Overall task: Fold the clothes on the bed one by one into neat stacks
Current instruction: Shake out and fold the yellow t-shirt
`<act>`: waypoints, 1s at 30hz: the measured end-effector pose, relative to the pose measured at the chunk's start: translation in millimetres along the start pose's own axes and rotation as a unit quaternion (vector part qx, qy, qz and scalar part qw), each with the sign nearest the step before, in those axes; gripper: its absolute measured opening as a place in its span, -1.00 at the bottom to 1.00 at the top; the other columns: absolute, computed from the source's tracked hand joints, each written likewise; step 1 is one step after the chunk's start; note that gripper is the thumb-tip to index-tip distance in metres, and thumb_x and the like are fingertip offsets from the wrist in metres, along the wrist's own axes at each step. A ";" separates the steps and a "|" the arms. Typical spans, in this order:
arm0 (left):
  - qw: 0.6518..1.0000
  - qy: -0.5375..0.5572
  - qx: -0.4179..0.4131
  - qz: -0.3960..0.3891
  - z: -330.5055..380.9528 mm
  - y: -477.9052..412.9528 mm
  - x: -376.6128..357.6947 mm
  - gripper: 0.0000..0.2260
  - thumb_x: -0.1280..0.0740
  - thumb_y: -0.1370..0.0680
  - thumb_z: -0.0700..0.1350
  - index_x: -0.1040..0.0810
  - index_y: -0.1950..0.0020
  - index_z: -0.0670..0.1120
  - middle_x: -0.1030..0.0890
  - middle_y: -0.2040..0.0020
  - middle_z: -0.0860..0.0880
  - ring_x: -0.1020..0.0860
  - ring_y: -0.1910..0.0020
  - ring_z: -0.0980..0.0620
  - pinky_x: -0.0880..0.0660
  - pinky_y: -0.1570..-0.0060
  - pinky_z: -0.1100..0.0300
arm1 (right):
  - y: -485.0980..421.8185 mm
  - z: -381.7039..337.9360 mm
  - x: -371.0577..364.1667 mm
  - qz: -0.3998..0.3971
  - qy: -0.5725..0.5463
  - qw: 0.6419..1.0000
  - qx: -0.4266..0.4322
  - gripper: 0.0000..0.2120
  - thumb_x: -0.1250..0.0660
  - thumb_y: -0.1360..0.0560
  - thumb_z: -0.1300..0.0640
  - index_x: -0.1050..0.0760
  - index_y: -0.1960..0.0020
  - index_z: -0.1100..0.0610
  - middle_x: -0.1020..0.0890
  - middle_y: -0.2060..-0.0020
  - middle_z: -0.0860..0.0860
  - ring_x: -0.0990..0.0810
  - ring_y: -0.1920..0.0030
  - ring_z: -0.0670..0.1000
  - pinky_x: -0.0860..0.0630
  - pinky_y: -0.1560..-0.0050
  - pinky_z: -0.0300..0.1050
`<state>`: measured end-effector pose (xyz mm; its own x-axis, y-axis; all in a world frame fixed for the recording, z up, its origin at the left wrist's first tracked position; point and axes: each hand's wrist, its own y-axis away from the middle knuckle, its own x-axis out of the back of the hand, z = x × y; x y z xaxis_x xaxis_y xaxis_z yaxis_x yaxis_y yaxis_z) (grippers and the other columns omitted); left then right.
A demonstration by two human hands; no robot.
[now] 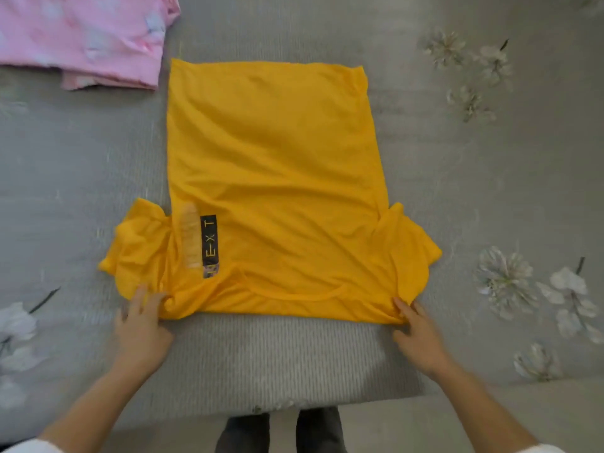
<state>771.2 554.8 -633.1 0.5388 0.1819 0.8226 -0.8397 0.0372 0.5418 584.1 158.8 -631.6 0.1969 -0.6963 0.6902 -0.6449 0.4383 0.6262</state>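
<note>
Yellow T-shirt [274,178], thin, light and limp-looking, lies spread flat mid-bed [294,354], collar nearest the person, whose left hand [142,335] and right hand [420,338] touch its shoulder corners with loosely spread fingers, probably the best places to pinch it.

Yellow T-shirt [271,178] spread flat on grey floral bed [457,191], collar nearest. Left hand [143,325] touching its left shoulder, right hand [421,335] its right shoulder, fingers [140,297] straight. Folded pink garment [81,37] just beyond its far left corner.
</note>
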 end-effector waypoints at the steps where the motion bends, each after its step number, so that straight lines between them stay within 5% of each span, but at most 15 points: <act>1: 0.999 0.012 0.018 0.029 5.9 4.1 -4.0 -0.47 -0.30 -0.43 -0.36 -0.36 -0.40 -0.17 -0.07 -0.55 -0.20 -0.08 -0.48 -0.31 -0.06 -0.43 -0.20 | 0.8 1.8 1.2 0.047 -0.079 0.996 -0.018 -0.55 -0.32 -0.51 0.29 -0.38 -0.39 0.22 -0.41 -0.33 0.19 -0.44 -0.24 0.12 -0.39 -0.14 -0.04; 3: 0.998 0.014 0.003 0.063 20.2 7.7 -11.5 -0.39 -0.35 -0.42 -0.31 -0.27 -0.45 -0.14 -0.05 -0.56 -0.13 0.05 -0.52 -0.21 -0.01 -0.45 -0.21 | -8.1 1.2 9.6 0.127 -0.223 0.962 -0.093 -0.72 -0.35 -0.47 0.23 -0.48 -0.17 0.15 -0.57 -0.09 0.17 -0.56 0.00 0.07 -0.46 0.05 -0.04; 5: 0.996 0.020 -0.075 0.046 39.2 10.0 -18.9 -0.25 -0.37 -0.42 -0.23 -0.10 -0.53 -0.04 -0.07 -0.56 -0.04 0.10 -0.53 -0.09 0.02 -0.45 -0.19 | -27.8 -0.5 17.9 0.168 -0.334 0.912 -0.168 -0.69 -0.36 -0.43 0.15 -0.42 -0.13 0.19 -0.58 -0.04 0.24 -0.58 0.01 0.19 -0.53 -0.01 0.17; 7: 0.995 0.021 -0.100 0.012 61.9 7.2 -25.9 -0.18 -0.38 -0.42 -0.14 0.03 -0.55 0.07 -0.17 -0.51 -0.01 0.01 -0.49 -0.04 0.05 -0.41 -0.13 | -46.9 -4.5 23.4 0.171 -0.392 0.876 -0.221 -0.60 -0.38 -0.46 0.07 -0.41 -0.19 0.28 -0.56 -0.08 0.31 -0.57 -0.06 0.28 -0.51 -0.11 0.29; 9: 0.999 0.014 -0.051 -0.008 76.3 2.7 -31.6 -0.29 -0.37 -0.44 -0.05 -0.11 -0.52 0.11 -0.39 -0.32 -0.05 -0.22 -0.37 -0.07 0.02 -0.35 -0.08 | -60.6 -10.1 25.5 0.166 -0.419 0.860 -0.239 -0.55 -0.43 -0.44 0.03 -0.47 -0.12 0.38 -0.57 -0.08 0.36 -0.58 -0.08 0.30 -0.49 -0.13 0.30; 12: 0.998 -0.024 -0.066 0.005 77.3 10.3 -27.9 -0.76 -0.36 -0.43 -0.12 -0.50 0.04 0.22 -0.50 0.12 0.09 -0.42 -0.12 -0.03 -0.09 -0.22 -0.06 | -71.2 -16.4 31.2 0.170 -0.463 0.830 -0.262 -0.83 -0.46 -0.36 0.26 -0.52 0.13 0.30 -0.61 -0.03 0.29 -0.59 0.02 0.19 -0.54 -0.01 0.14; 14: 0.985 -0.078 -0.152 0.002 59.6 23.7 -31.6 -0.68 -0.43 -0.30 -0.24 -0.45 0.25 0.18 -0.44 0.24 0.10 -0.46 0.01 -0.08 -0.18 -0.12 -0.12 | -70.9 -14.1 36.6 0.195 -0.469 0.818 -0.269 -0.86 -0.41 -0.30 0.38 -0.50 0.17 0.28 -0.56 0.11 0.18 -0.52 0.12 0.10 -0.47 0.17 0.03; 16: 0.971 -0.119 -0.208 0.027 43.2 44.3 -36.1 -0.74 -0.43 -0.18 -0.24 -0.50 0.30 0.09 -0.47 0.22 0.02 -0.49 0.11 -0.15 -0.32 0.01 -0.21 | -63.3 -7.6 39.0 0.168 -0.440 0.844 -0.255 -0.81 -0.38 -0.31 0.41 -0.42 0.29 0.20 -0.47 0.22 0.12 -0.43 0.20 0.07 -0.35 0.28 -0.02; 18: 0.967 -0.156 -0.202 0.021 35.7 58.8 -39.0 -0.80 -0.34 -0.09 -0.15 -0.54 0.33 0.07 -0.55 0.10 -0.08 -0.49 0.07 -0.20 -0.37 0.07 -0.25 | -52.7 -1.4 34.1 0.098 -0.431 0.862 -0.248 -0.84 -0.38 -0.37 0.37 -0.44 0.23 0.18 -0.52 0.15 0.14 -0.49 0.17 0.10 -0.43 0.17 0.02; 21: 0.975 -0.126 -0.181 0.002 55.6 68.2 -45.2 -0.89 -0.27 -0.15 -0.02 -0.53 0.36 0.08 -0.58 -0.02 -0.10 -0.48 -0.06 -0.22 -0.32 -0.03 -0.25 | -52.4 2.7 37.8 0.126 -0.517 0.814 -0.234 -0.79 -0.40 -0.46 0.22 -0.53 -0.07 0.26 -0.61 -0.06 0.21 -0.59 -0.08 0.18 -0.53 -0.07 0.11; 23: 0.975 -0.084 -0.203 0.018 85.1 66.9 -57.9 -0.83 -0.18 -0.24 0.07 -0.50 0.27 0.08 -0.56 -0.05 -0.07 -0.46 -0.11 -0.17 -0.28 -0.08 -0.19 | -64.4 3.5 44.4 0.195 -0.571 0.757 -0.249 -0.52 -0.44 -0.45 0.16 -0.43 -0.23 0.42 -0.53 -0.21 0.33 -0.51 -0.24 0.28 -0.46 -0.22 0.26; 25: 0.970 -0.043 -0.238 0.015 124.5 64.3 -75.5 -0.66 -0.15 -0.31 0.12 -0.53 0.00 0.07 -0.52 -0.17 -0.04 -0.44 -0.20 -0.12 -0.30 -0.16 -0.17 | -79.4 2.8 52.2 0.231 -0.588 0.736 -0.244 -0.56 -0.47 -0.42 0.16 -0.48 -0.17 0.41 -0.52 -0.23 0.33 -0.53 -0.20 0.29 -0.48 -0.20 0.27; 27: 0.958 -0.010 -0.284 -0.030 164.8 62.9 -95.8 -0.43 -0.18 -0.38 0.17 -0.32 -0.39 0.09 -0.34 -0.39 0.00 -0.30 -0.38 -0.06 -0.22 -0.31 -0.09 | -90.3 1.4 58.4 0.184 -0.575 0.765 -0.223 -0.77 -0.47 -0.41 0.17 -0.57 -0.04 0.19 -0.60 -0.15 0.17 -0.59 -0.09 0.15 -0.54 -0.07 0.11; 29: 0.956 -0.018 -0.286 -0.063 199.0 63.3 -113.7 -0.33 -0.23 -0.44 0.15 -0.05 -0.51 0.16 -0.19 -0.43 0.03 -0.18 -0.42 -0.03 -0.12 -0.34 -0.04 | -96.4 7.4 62.6 0.136 -0.552 0.799 -0.195 -0.81 -0.46 -0.41 0.22 -0.57 -0.01 0.15 -0.64 -0.02 0.09 -0.59 -0.04 0.10 -0.53 0.01 0.01; 30: 0.957 -0.039 -0.282 -0.062 212.4 65.0 -119.7 -0.37 -0.23 -0.47 0.11 -0.07 -0.50 0.16 -0.24 -0.38 0.01 -0.21 -0.38 -0.04 -0.11 -0.31 -0.05 | -96.6 13.2 65.4 0.145 -0.542 0.806 -0.189 -0.86 -0.46 -0.40 0.25 -0.56 0.07 0.15 -0.64 0.07 0.07 -0.59 0.00 0.10 -0.53 0.07 -0.02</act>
<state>666.6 326.7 -659.7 0.6220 0.0682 0.7800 -0.6603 0.5812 0.4757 649.5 63.5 -651.8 -0.8149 -0.5306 0.2334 -0.2359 0.6713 0.7026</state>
